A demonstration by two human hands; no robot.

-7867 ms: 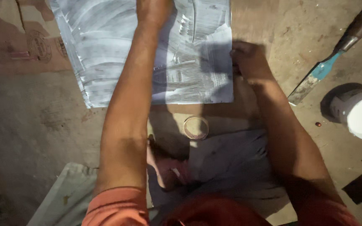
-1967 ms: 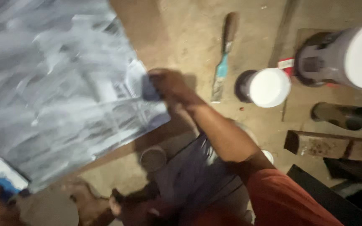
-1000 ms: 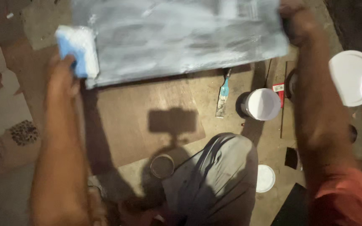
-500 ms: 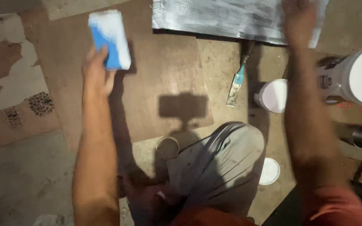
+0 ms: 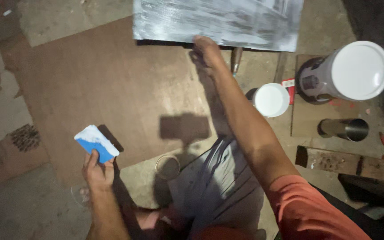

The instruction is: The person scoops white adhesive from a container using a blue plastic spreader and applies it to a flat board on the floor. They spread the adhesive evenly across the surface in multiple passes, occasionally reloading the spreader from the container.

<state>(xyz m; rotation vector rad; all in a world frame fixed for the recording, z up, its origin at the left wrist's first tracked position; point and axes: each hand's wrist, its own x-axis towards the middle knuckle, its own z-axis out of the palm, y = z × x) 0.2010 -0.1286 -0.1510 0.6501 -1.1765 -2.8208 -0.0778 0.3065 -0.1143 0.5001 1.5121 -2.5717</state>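
Looking down from the head camera, the right hand (image 5: pixel 206 52) reaches forward with fingers curled onto the near edge of a grey-white coated board (image 5: pixel 218 22), which lies flat on the floor at the top of the view. The left hand (image 5: pixel 98 171) is closed around a blue scraper card (image 5: pixel 96 143) smeared with white paste, held low and well apart from the board. The board looks stiff and thin, probably light; its coated face may be wet and smear easily, so the bare edges seem the safest place to grip. The card looks rigid and light, pinched at its clean blue end.

Right of the arm stand a small tub (image 5: pixel 271 99) and a large bucket (image 5: pixel 350 73), both lidded in white, contents hidden. A metal cup (image 5: pixel 344 129) lies on its side; I cannot tell whether anything is in it.
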